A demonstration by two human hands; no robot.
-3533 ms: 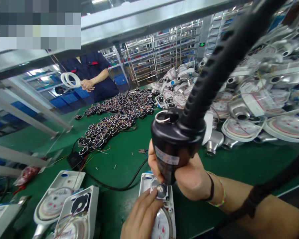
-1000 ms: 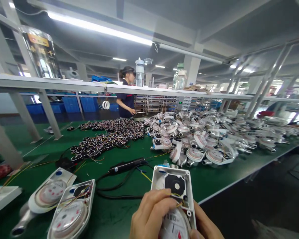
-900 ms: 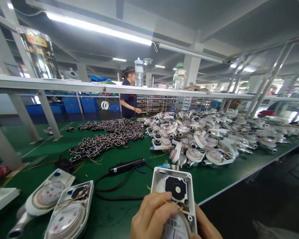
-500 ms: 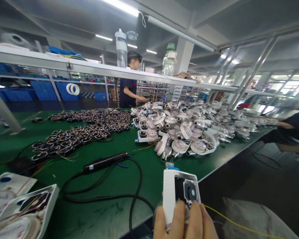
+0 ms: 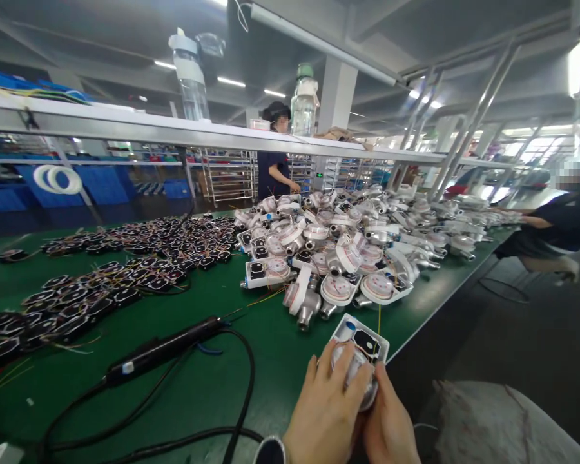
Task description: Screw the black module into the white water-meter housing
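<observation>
At the table's front edge is a white-cased metal unit (image 5: 367,346), with a dark square part, a blue plug and a round clear-covered section. My left hand (image 5: 326,403), with a watch at its wrist, lies over the round section, fingers curled on it. My right hand (image 5: 391,415) grips the near right side of the unit, thumb side up. The palms hide its underside. A thin yellow wire (image 5: 379,319) shows just beyond the case. To the left, a black electric screwdriver (image 5: 164,348) lies on the green tabletop (image 5: 174,409).
Many similar white-cased units (image 5: 338,251) are heaped beyond my hands. Black square parts with wires (image 5: 125,277) spread over the left. A black cable (image 5: 249,380) loops nearby. Bottles (image 5: 304,106) stand on a shelf (image 5: 222,132). A co-worker (image 5: 273,161) stands behind; another person (image 5: 560,212) sits right.
The unit has been lowered and turned, its round section now under my left hand. Two hands show on it where one showed before. The view has shifted right.
</observation>
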